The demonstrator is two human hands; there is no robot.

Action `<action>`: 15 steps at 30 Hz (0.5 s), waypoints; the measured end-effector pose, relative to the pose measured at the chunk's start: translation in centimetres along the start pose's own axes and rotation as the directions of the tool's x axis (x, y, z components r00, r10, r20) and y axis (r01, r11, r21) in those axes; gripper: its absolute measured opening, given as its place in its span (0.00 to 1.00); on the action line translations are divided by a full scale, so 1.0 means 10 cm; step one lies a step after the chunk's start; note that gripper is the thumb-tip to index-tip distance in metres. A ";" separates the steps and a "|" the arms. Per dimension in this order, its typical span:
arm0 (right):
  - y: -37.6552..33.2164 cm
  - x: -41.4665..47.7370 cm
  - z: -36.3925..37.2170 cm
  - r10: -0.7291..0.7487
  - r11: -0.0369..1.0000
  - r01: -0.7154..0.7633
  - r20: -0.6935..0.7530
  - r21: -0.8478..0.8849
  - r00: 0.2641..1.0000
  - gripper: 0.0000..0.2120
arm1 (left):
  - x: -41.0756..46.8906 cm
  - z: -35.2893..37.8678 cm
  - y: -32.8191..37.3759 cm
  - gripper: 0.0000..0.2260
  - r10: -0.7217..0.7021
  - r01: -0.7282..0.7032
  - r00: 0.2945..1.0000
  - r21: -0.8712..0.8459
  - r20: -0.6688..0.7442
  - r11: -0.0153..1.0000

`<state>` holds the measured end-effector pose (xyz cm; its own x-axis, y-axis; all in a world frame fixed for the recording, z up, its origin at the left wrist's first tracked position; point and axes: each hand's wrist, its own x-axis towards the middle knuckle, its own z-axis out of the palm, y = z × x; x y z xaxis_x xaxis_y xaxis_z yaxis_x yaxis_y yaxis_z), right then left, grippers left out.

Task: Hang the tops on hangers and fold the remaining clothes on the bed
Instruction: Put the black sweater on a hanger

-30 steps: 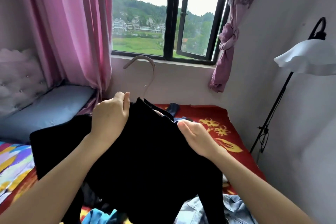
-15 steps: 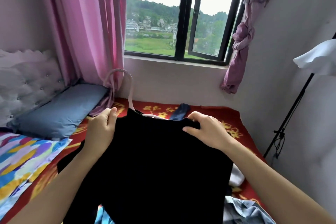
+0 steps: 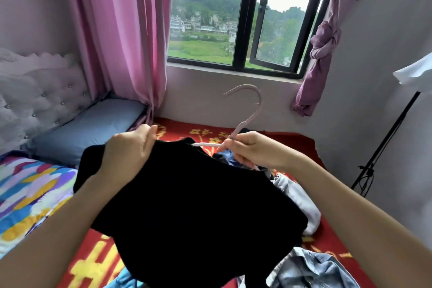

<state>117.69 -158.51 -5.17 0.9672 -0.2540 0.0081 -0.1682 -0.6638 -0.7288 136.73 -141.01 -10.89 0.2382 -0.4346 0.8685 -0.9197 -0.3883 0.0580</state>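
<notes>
The left hand [image 3: 131,147] is gripping the black top [image 3: 198,206] by its shoulder above the bed [image 3: 301,147], while the right hand [image 3: 254,149] is pinching the pink hanger [image 3: 243,125] at its neck, with one arm entering the collar. If the hanger is tilting, that arm may be slipping free, dropping the top onto the bed.

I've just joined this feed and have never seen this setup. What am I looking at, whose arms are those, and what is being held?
There is no machine here: a person works with bare hands, and the single camera sits on their head, looking forward and down. The left hand grips a black top near its neck. The right hand holds a pink hanger below its hook, with one arm pointing into the neck. Underneath is a bed with a red cover, more clothes including denim, and a blue pillow.
</notes>
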 end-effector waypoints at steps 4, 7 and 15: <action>-0.05 0.00 -0.08 -0.022 0.999 0.019 -0.043 -0.048 0.999 0.16 | -0.05 -0.08 -0.29 0.22 -0.103 0.102 0.990 0.015 0.096 0.995; -0.08 0.00 -0.10 -0.024 0.999 0.023 -0.034 -0.032 0.999 0.16 | -0.09 -0.11 -0.48 0.20 -0.179 0.187 0.971 -0.032 0.158 0.982; -0.28 0.26 0.14 -0.073 0.996 0.078 -0.130 0.033 0.989 0.17 | -0.22 -0.01 -0.46 0.19 -0.184 0.286 0.939 -0.365 0.290 0.886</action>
<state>120.91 -156.31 -4.09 0.9437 -0.2945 0.1505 -0.0861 -0.6581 -0.7480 140.36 -138.16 -13.00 0.4837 -0.5721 0.6624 -0.8604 -0.1721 0.4796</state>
